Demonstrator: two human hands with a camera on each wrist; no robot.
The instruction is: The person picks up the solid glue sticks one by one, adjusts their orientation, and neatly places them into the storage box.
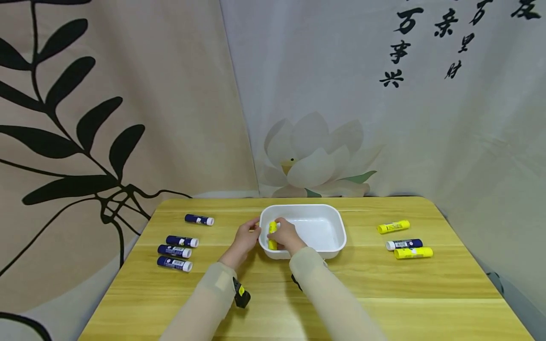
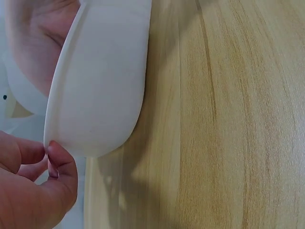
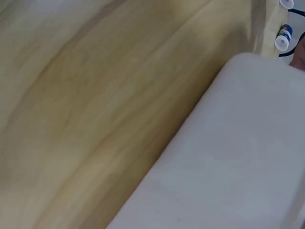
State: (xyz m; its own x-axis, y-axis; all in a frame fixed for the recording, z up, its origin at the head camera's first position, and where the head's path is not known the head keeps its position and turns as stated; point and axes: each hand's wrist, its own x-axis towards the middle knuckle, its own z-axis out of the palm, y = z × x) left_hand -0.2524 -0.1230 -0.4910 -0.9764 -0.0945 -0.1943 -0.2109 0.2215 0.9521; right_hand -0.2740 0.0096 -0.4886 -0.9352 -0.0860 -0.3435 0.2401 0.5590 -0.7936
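Note:
A white plastic box (image 1: 303, 254) stands on the wooden table. With finger and thumb, my left hand (image 1: 246, 238) pinches the rim at its left end; the left wrist view shows this grip on the box wall (image 2: 102, 81) closely. My right hand (image 1: 289, 235) reaches over the near side and holds a yellow glue stick (image 1: 272, 229) inside the box, along its left wall. Whether the stick touches the bottom, I cannot tell. In the right wrist view the box side (image 3: 228, 143) hides the right fingers and the stick.
Several dark blue glue sticks (image 1: 175, 251) with white caps lie left of the box. On the right lie a yellow glue stick (image 1: 393, 227), a blue one (image 1: 404, 244) and another yellow one (image 1: 413, 253). A printed curtain (image 1: 192, 118) hangs behind the table (image 1: 273, 312).

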